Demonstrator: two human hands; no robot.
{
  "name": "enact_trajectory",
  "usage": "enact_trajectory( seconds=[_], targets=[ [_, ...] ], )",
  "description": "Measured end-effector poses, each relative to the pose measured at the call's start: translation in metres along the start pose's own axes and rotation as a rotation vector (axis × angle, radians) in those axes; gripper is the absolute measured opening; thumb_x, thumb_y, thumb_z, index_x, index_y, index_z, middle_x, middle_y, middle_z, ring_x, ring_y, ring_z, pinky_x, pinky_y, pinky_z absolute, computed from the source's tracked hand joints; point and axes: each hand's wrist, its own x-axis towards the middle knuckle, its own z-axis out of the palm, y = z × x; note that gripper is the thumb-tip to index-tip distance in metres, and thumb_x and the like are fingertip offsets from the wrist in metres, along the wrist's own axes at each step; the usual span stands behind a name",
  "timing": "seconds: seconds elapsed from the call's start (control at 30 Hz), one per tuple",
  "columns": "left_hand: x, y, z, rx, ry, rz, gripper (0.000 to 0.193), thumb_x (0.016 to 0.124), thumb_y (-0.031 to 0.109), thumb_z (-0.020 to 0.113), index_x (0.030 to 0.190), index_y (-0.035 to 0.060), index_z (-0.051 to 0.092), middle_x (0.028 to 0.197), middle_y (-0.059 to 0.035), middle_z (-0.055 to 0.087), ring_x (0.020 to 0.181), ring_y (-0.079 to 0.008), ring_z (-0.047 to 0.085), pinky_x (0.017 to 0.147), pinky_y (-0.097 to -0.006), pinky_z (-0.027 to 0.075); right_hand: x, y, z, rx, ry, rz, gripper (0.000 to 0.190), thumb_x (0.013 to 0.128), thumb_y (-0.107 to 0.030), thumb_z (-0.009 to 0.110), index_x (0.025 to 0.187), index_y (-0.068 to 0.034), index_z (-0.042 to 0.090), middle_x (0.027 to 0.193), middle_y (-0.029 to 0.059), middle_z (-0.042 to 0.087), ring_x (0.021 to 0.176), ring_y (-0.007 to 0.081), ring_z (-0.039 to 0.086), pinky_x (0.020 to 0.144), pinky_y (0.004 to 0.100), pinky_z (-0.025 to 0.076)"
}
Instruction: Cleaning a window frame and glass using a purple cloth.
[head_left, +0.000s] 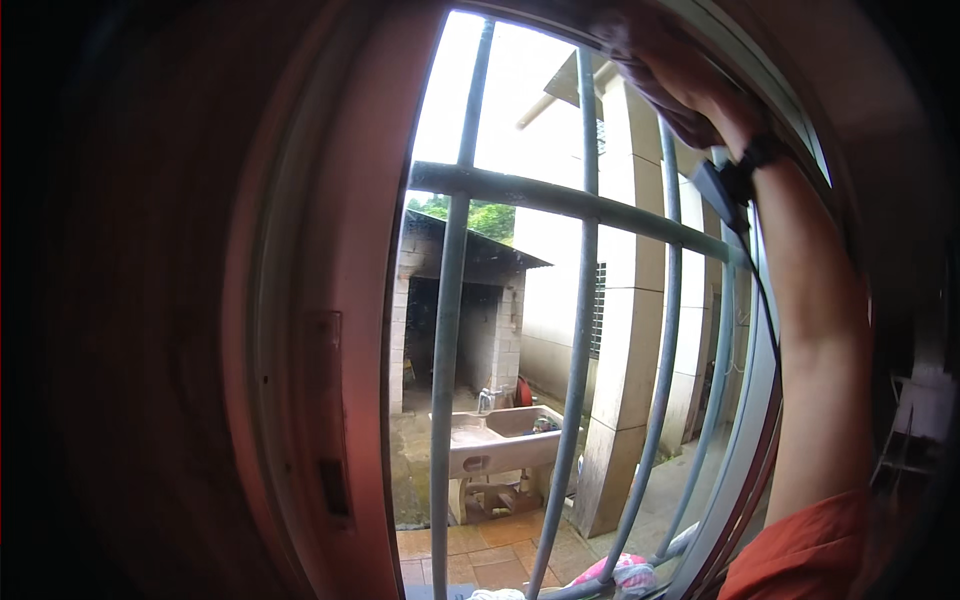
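My right hand (686, 67) is raised to the upper right corner of a window, close to the glass and frame. Its fingers are dark and blurred, so whether it holds something cannot be told. A black wrist strap (765, 150) with a small dark device (720, 196) sits at the wrist, and a black cable runs down the forearm (817, 352) from it. An orange-red sleeve (799, 551) covers the upper part of this arm. Before me stands the reddish window frame (367, 360) with its recessed latch (335, 487). My left hand is out of view.
Grey metal bars (525, 187) cross outside the window. A pink and white cloth-like bundle (619, 574) lies at their foot. Beyond are a two-basin wash sink (502, 454), a tiled pillar (626, 315) and a roofed block shed (457, 255).
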Motion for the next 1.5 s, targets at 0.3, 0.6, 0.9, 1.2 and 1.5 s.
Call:
enact_trajectory(
  seconds=[0.3, 0.6, 0.9, 1.2, 1.5],
  targets=[
    [0.015, 0.032, -0.018, -0.175, -0.11, -0.221, 0.031, 0.087, 0.027, 0.066, 0.104, 0.0047, 0.054, 0.085, -0.0115, 0.051, 0.074, -0.0293, 0.049, 0.068, -0.0416, 0.043, -0.051, 0.126, -0.038, -1.548, -0.065, -0.169, 0.035, 0.099, -0.017, 0.038, 0.131, -0.015, 0.052, 0.135, 0.0159, 0.053, 0.126, 0.0304, 0.051, 0.104, 0.0389, 0.041],
    [-0.009, 0.005, -0.028, -0.292, -0.225, -0.13, 0.036, 0.08, 0.024, 0.066, 0.105, 0.0031, 0.052, 0.088, -0.0142, 0.051, 0.077, -0.0285, 0.05, 0.069, -0.0427, 0.043, -0.026, 0.019, 0.013, -1.533, -0.055, -0.433, 0.04, 0.101, -0.013, 0.034, 0.138, -0.01, 0.046, 0.134, 0.0191, 0.054, 0.118, 0.0274, 0.056, 0.102, 0.0382, 0.042],
    [0.017, -0.021, -0.01, -0.481, -0.313, -0.075, 0.033, 0.077, 0.019, 0.071, 0.101, 0.0045, 0.053, 0.085, -0.0098, 0.051, 0.069, -0.0233, 0.049, 0.062, -0.0408, 0.044, 0.059, -0.108, 0.066, -0.839, 0.125, -0.484, 0.036, 0.099, -0.034, 0.046, 0.117, -0.009, 0.066, 0.121, 0.0179, 0.064, 0.109, 0.0303, 0.062, 0.103, 0.0366, 0.043],
    [0.018, -0.045, -0.005, -0.542, -0.395, 0.137, 0.023, 0.088, 0.023, 0.065, 0.094, 0.0032, 0.055, 0.076, -0.0122, 0.05, 0.063, -0.0253, 0.048, 0.059, -0.0401, 0.043, 0.091, -0.17, 0.083, -0.472, 0.261, -0.617, 0.02, 0.094, -0.025, 0.054, 0.097, -0.012, 0.07, 0.097, 0.01, 0.068, 0.089, 0.0183, 0.067, 0.077, 0.0331, 0.054],
    [0.031, -0.022, -0.019, -0.487, -0.405, 0.02, 0.028, 0.091, 0.029, 0.063, 0.094, 0.0027, 0.054, 0.079, -0.0176, 0.052, 0.069, -0.0341, 0.054, 0.063, -0.0449, 0.045, 0.099, -0.173, 0.079, -0.368, 0.219, -0.629, 0.019, 0.094, -0.024, 0.055, 0.09, -0.01, 0.067, 0.088, 0.0087, 0.066, 0.082, 0.0177, 0.066, 0.073, 0.0326, 0.052]
  ],
)
